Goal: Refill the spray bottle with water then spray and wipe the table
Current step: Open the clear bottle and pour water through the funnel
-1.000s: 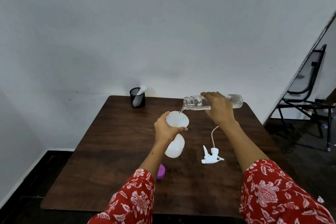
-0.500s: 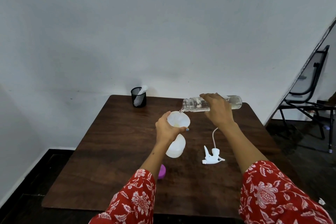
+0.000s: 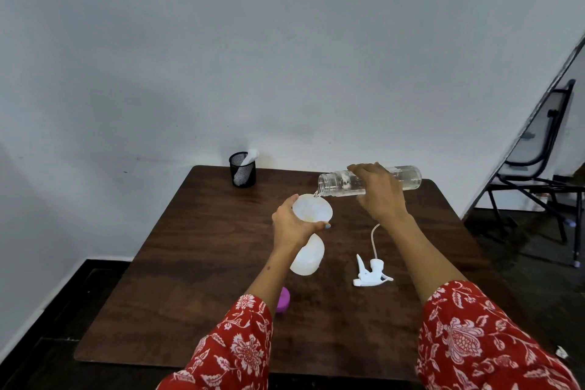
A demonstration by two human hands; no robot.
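Note:
My right hand [image 3: 380,191] grips a clear water bottle [image 3: 335,184], held almost level with its open mouth to the left. A thin stream of water falls from the mouth into a white funnel [image 3: 311,207]. My left hand [image 3: 292,225] holds the funnel at its neck on top of the white spray bottle [image 3: 308,258], which stands on the brown table [image 3: 196,263]. The white spray head with its tube [image 3: 370,274] lies on the table to the right of the spray bottle.
A black mesh cup with a white cloth in it [image 3: 243,168] stands at the table's far edge. A purple cap [image 3: 283,299] lies near my left forearm. A black chair [image 3: 538,168] stands to the right, off the table.
The water bottle stays tipped over the funnel and the pour goes on. Both hands have hardly moved.

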